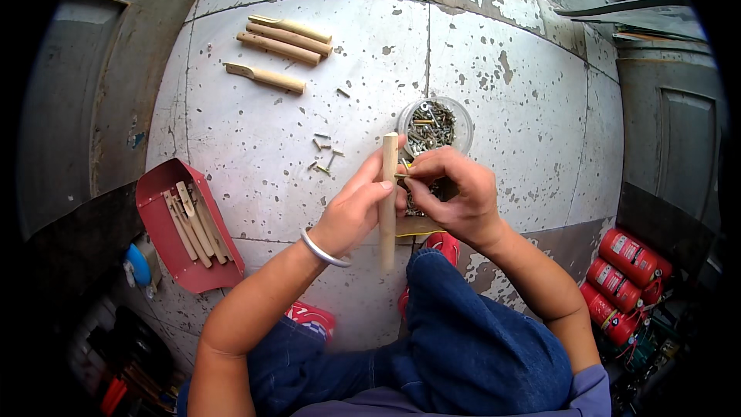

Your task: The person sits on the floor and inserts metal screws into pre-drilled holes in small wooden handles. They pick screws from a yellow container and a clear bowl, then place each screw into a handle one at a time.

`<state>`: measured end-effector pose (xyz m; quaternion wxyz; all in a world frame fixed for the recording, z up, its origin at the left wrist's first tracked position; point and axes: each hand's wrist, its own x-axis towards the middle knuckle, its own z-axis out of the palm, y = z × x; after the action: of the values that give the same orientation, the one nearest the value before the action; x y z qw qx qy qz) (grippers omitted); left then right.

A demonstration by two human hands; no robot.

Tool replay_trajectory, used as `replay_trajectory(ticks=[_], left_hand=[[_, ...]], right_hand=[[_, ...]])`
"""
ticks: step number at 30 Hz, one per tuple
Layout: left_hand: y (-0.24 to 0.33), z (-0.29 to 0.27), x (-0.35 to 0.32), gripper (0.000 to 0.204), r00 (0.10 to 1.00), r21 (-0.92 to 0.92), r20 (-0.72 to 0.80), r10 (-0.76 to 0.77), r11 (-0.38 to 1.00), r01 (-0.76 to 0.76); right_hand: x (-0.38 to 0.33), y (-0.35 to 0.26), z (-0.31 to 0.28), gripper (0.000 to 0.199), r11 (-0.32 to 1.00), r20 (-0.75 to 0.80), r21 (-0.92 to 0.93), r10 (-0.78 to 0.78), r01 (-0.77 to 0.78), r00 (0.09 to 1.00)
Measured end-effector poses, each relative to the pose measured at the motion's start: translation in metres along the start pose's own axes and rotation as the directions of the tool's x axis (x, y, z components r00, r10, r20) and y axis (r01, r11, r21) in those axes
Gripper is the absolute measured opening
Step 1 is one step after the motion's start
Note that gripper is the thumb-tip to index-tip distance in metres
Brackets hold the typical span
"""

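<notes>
My left hand (356, 212) is wrapped round a pale wooden handle (388, 224), a round stick held upright in the picture in front of my knees. From the right, my right hand (467, 197) pinches a small brass-coloured screw (400, 176) between thumb and finger. The screw meets the handle's right side; how deep it sits cannot be seen. Just beyond my hands stands a clear round tub (469, 130) full of mixed screws and bolts. Below it more loose hardware is partly covered by my right hand.
Several similar wooden handles (287, 37) lie at the far left. Loose screws (323, 168) are scattered nearer. A red scoop-shaped bin (189, 276) with more wooden pieces sits left of me. Red fire extinguishers (629, 256) lie at the right. Grey wooden panels flank both sides.
</notes>
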<state>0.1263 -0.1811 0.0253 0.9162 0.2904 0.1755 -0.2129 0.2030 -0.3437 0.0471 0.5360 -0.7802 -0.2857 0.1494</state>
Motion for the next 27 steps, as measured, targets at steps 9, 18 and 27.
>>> replay_trajectory(ticks=[9,18,27], left_hand=[[0.006,0.005,0.0,0.053,0.993,0.163,-0.115,0.021,0.987,-0.002],[-0.012,0.004,0.003,0.061,0.995,0.214,-0.078,0.058,0.976,-0.04],[-0.011,0.0,0.004,0.062,0.997,0.258,-0.055,0.055,0.965,-0.039]], right_hand=[[0.002,0.009,-0.016,0.013,0.925,-0.195,0.307,0.292,-0.225,0.936],[-0.001,0.003,0.001,0.022,0.955,-0.02,-0.189,-0.235,0.227,0.972],[0.0,0.008,0.005,0.014,0.986,0.019,0.152,0.072,-0.074,0.997]])
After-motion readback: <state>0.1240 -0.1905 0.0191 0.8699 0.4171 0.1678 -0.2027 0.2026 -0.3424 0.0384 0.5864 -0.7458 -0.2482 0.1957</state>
